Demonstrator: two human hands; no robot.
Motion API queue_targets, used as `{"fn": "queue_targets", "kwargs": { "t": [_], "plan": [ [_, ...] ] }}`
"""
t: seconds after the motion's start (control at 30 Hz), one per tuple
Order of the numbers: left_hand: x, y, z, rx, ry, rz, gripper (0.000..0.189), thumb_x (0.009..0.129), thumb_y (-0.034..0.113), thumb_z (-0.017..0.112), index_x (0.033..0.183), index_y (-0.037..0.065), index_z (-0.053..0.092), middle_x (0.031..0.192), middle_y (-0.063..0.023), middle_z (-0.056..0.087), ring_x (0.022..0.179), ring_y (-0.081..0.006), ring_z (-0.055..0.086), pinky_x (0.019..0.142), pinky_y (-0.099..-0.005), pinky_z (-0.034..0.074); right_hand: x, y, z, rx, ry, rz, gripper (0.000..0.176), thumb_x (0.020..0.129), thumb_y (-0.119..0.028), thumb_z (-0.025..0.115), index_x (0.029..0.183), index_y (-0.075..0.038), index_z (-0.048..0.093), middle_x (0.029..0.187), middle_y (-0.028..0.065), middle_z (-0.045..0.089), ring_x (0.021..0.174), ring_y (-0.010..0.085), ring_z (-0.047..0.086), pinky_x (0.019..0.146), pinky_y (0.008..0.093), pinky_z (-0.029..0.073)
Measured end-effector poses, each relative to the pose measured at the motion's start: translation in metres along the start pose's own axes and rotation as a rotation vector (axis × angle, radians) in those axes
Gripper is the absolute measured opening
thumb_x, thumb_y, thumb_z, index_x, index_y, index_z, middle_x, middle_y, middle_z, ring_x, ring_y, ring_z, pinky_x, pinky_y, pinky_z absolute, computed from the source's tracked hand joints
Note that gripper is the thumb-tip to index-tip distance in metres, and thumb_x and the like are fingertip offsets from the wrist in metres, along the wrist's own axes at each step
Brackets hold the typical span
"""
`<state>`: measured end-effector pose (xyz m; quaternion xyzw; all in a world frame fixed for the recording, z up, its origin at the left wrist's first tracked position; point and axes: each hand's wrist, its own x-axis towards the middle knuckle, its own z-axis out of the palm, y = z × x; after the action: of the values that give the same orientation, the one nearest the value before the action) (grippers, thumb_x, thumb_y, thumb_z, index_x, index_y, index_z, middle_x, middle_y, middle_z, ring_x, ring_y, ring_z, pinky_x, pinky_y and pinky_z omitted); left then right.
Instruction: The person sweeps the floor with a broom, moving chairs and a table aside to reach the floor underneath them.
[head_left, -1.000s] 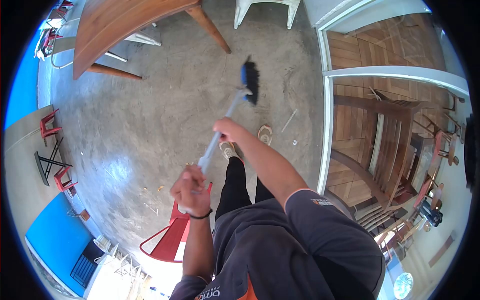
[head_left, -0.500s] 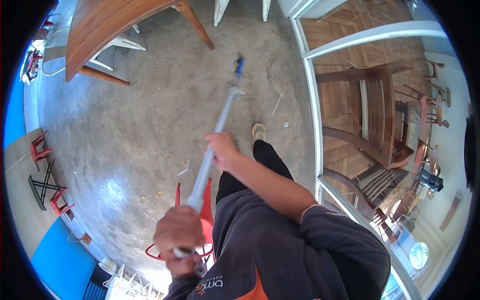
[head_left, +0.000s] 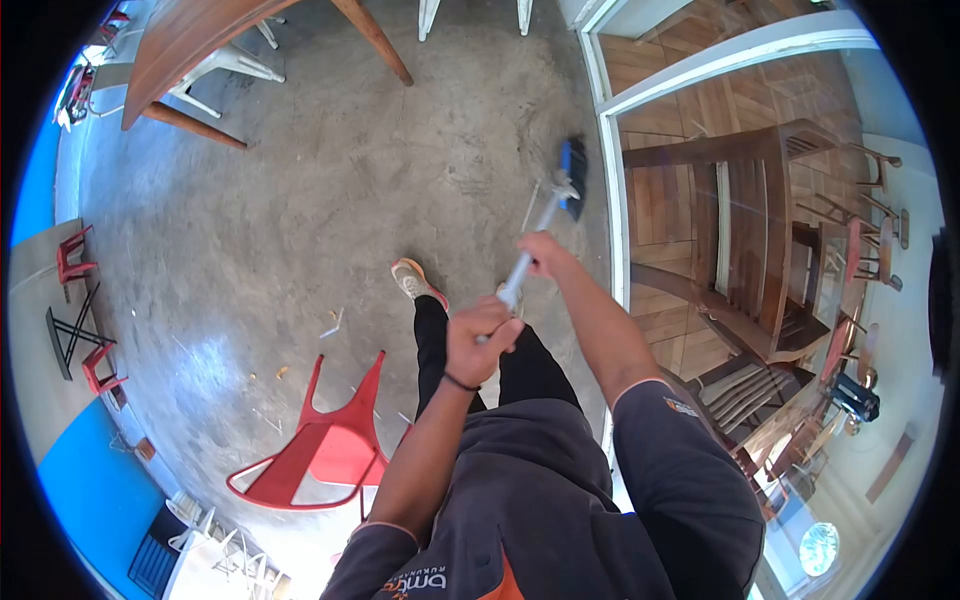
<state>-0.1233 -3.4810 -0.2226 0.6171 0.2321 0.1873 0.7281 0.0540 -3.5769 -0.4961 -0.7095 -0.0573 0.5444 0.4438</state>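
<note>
A broom with a pale grey handle (head_left: 517, 277) and a blue and black head (head_left: 572, 180) reaches forward and to the right of my body. Its head is on the concrete floor near the white frame of the glass wall. My left hand (head_left: 482, 338) is wrapped round the upper end of the handle. Lower down, my right hand (head_left: 541, 253) grips the same handle, its fingers closed. Just left of the broom head lies a thin pale stick (head_left: 531, 206). The bristles are blurred in part.
A red metal chair (head_left: 335, 450) stands at my left. A wooden table (head_left: 190, 50) with white chairs is at the upper left. The glass wall's white frame (head_left: 614, 210) runs along my right, with wooden furniture behind it. Small litter (head_left: 333, 322) lies on the floor.
The broom head has swung right, towards the glass wall. My left hand has moved forward and right, and my right hand right and slightly forward. More of the red chair shows.
</note>
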Motion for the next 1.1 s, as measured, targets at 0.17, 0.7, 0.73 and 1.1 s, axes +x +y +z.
{"fn": "queue_targets", "kwargs": {
  "t": [0.17,0.7,0.73,1.1],
  "plan": [
    [-0.073,0.047,-0.009,0.152,0.265,0.062,0.026,0.072,-0.001,0.059,0.048,0.002,0.049,0.049,-0.0035,0.048,0.050,-0.0178,0.047,0.064,-0.0317,0.035,-0.057,-0.038,0.115,0.338,-0.386,0.482,0.023,0.074,-0.006,0.058,0.061,-0.011,0.040,0.053,0.0005,0.030,0.043,0.0119,0.034,0.036,0.0283,0.022],
    [-0.189,0.198,-0.026,0.042,0.212,0.325,0.038,0.070,0.027,0.068,0.046,0.007,0.047,0.040,-0.0022,0.042,0.042,-0.0177,0.041,0.054,-0.0344,0.036,-0.278,-0.128,0.177,0.479,-0.293,0.531,0.018,0.080,-0.012,0.062,0.074,-0.007,0.046,0.067,0.0040,0.045,0.057,0.0178,0.051,0.046,0.0336,0.047],
    [-0.186,0.184,-0.025,0.038,0.226,0.300,0.041,0.071,0.028,0.069,0.046,0.007,0.044,0.041,-0.0028,0.042,0.042,-0.0187,0.040,0.052,-0.0359,0.034,-0.271,-0.110,0.159,0.481,-0.274,0.477,0.019,0.079,-0.013,0.063,0.072,-0.007,0.046,0.067,0.0047,0.046,0.058,0.0178,0.052,0.051,0.0345,0.051],
    [-0.119,-0.029,-0.015,-0.168,-0.086,-0.130,0.036,0.077,0.006,0.066,0.048,0.001,0.044,0.056,-0.0054,0.054,0.062,-0.0142,0.055,0.085,-0.0328,0.040,-0.158,0.033,0.027,0.397,0.132,0.573,0.012,0.087,-0.015,0.054,0.078,-0.009,0.047,0.066,0.0037,0.045,0.058,0.0153,0.049,0.049,0.0289,0.046]
  ]
}}
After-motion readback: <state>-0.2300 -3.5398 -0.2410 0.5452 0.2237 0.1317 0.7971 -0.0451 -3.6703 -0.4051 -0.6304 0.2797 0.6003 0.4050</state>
